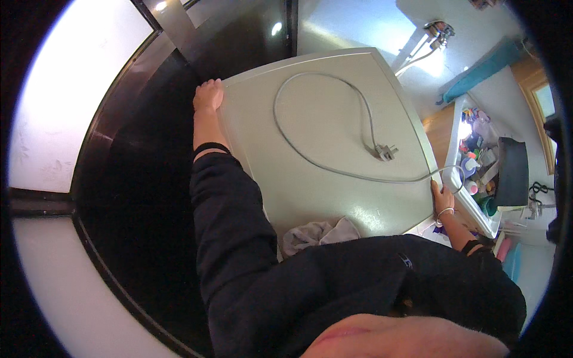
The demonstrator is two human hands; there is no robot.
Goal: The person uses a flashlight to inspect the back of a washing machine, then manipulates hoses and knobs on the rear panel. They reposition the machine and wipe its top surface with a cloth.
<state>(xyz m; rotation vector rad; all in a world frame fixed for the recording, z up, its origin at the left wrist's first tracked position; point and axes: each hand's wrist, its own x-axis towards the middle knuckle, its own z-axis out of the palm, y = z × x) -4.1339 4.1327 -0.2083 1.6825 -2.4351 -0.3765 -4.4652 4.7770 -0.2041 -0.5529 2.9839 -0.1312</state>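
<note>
A large boxy appliance with a flat off-white top stands in front of my body; its exact kind does not show. My left hand grips its far left edge near the corner, fingers curled over the side. On the opposite edge, nearer to me, my right hand holds on, its fingertips partly hidden along the side. A grey power cord loops across the top, ending in a plug. The cord's other end hangs over the right edge close to my right hand. A crumpled grey cloth lies at the near edge against my clothes.
To the right is a white counter crowded with bottles and small toiletries. A dark glossy panel runs along the left. Metal taps are on the far wall, beside a rolled blue item.
</note>
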